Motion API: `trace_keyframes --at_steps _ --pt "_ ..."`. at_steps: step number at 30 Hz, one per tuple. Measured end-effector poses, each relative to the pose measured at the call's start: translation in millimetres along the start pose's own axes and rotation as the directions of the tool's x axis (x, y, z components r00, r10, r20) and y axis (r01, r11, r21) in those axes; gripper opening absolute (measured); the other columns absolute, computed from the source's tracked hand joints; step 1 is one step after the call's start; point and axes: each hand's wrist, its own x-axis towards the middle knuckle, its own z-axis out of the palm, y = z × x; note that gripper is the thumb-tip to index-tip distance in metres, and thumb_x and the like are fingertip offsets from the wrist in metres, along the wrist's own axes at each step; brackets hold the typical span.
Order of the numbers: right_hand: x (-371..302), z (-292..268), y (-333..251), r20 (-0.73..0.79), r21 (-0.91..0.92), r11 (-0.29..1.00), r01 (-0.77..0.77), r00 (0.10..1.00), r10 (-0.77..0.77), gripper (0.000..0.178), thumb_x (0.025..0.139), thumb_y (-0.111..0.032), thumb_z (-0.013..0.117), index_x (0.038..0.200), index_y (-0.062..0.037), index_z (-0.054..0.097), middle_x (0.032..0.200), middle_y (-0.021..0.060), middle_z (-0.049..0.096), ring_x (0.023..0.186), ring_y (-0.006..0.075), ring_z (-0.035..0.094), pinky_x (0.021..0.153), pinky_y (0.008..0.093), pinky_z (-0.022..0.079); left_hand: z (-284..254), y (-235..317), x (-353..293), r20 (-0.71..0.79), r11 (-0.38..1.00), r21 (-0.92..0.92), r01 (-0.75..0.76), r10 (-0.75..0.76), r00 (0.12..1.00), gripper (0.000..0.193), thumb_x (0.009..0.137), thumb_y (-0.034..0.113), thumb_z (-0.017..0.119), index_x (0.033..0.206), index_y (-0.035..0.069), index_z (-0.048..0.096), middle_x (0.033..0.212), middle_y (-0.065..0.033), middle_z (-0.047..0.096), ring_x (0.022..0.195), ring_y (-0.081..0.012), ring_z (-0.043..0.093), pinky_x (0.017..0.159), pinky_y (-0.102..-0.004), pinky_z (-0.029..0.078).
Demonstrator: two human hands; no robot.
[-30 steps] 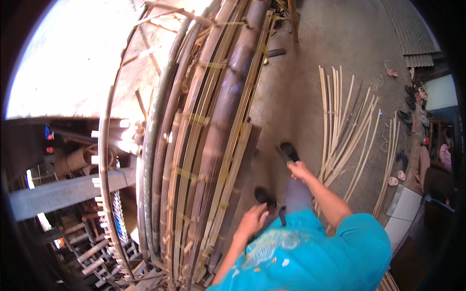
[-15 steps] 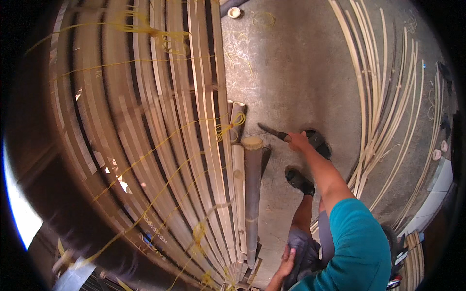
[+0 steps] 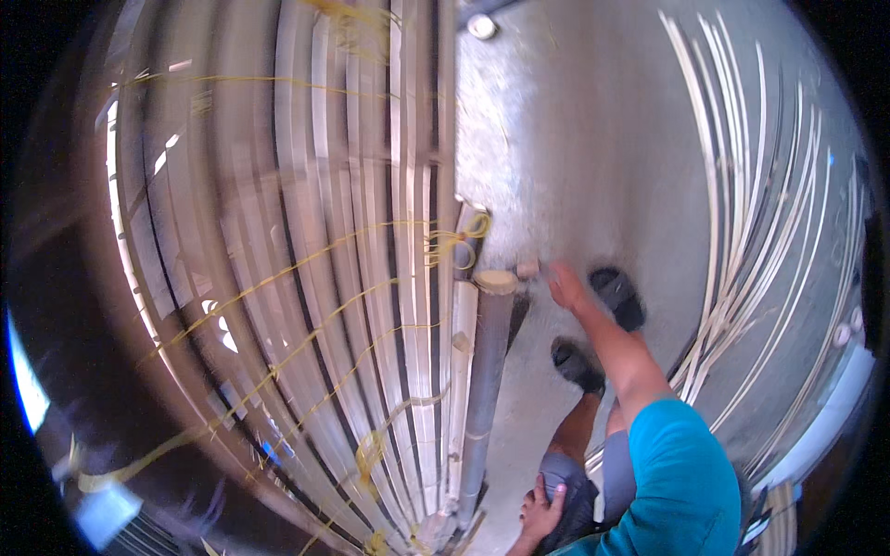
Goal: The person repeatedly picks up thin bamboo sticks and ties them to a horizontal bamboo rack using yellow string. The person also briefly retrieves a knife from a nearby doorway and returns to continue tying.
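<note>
Seeing a small tan piece [image 3: 527, 269] just left of the right hand [image 3: 564, 283], close beside the pale round end of a grey-brown bamboo pole [image 3: 483, 389]. Cannot tell, through the blur, contact from a narrow gap between hand and piece, nor make out the piece's kind or long axis. Reading the right fingers as partly curled toward the left; cannot tell their grip, or lack of one.

Tracing the pole's long axis from that pale end down the view, leaning slightly left, roughly across the line of the right fingers rather than along it. Judging the right hand much the nearer to both pole end and piece. Finding the left hand [image 3: 540, 508] low, fingers loosely spread over one knee of the grey shorts [image 3: 567, 468], gripping nothing visible, to the right of the pole's lower part and apart from it.

Farther out, noting long bamboo slats [image 3: 320, 185] on the left, crossed by yellow cords [image 3: 370, 454]; dark footwear [image 3: 618, 296] on the concrete floor [image 3: 575, 139] near the right hand; and thin pale strips [image 3: 706, 320] fanned out farther right.
</note>
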Motion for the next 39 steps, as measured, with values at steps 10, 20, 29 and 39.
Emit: trace_keyframes --at_steps 10,20,29,39 --pt "-264.0 -324.6 28.5 0.707 -0.703 0.374 0.605 0.651 0.276 0.034 0.091 -0.03 0.055 0.078 -0.002 0.069 0.089 0.0226 0.068 0.088 0.0386 0.066 0.078 0.0481 0.052 -11.1 -55.2 -29.9 -0.312 0.733 -0.576 -0.361 0.211 0.927 0.067 0.096 0.049 0.051 0.14 -0.001 0.046 0.137 -0.0257 0.053 0.129 -0.0362 0.051 0.109 -0.0412 0.039" --pt "-343.6 -366.9 -142.2 0.585 -0.671 0.686 0.281 0.769 0.257 0.026 0.088 -0.017 0.054 0.078 0.0038 0.065 0.072 0.0167 0.066 0.062 0.0275 0.066 0.055 0.0428 0.052 -82.9 -105.1 -160.4 -0.567 0.403 -0.526 -0.749 0.49 0.662 0.051 0.095 0.042 0.056 0.132 0.007 0.057 0.12 -0.0185 0.066 0.112 -0.0321 0.063 0.096 -0.0413 0.049" --pt "-431.8 -81.6 -514.1 0.697 0.197 0.89 -0.412 0.697 0.168 0.023 0.101 -0.027 0.049 0.096 -0.01 0.064 0.081 -0.0001 0.064 0.071 0.0098 0.061 0.061 0.0229 0.049 -150.2 -315.7 -221.4 -0.891 0.254 -0.252 -0.934 0.315 0.326 0.036 0.093 0.027 0.061 0.117 0.0 0.065 0.107 -0.0213 0.068 0.101 -0.0325 0.066 0.088 -0.0393 0.051" --pt "-501.6 -20.6 -704.8 0.607 0.745 0.175 -0.643 0.764 0.219 0.026 0.096 -0.032 0.056 0.104 -0.0092 0.064 0.095 0.0013 0.063 0.088 0.0151 0.062 0.081 0.0324 0.052 -296.7 -331.4 -179.8 -0.974 0.684 0.041 -0.728 0.191 0.124 0.04 0.088 0.023 0.063 0.124 0.008 0.059 0.108 -0.0169 0.068 0.105 -0.0343 0.062 0.097 -0.046 0.037"
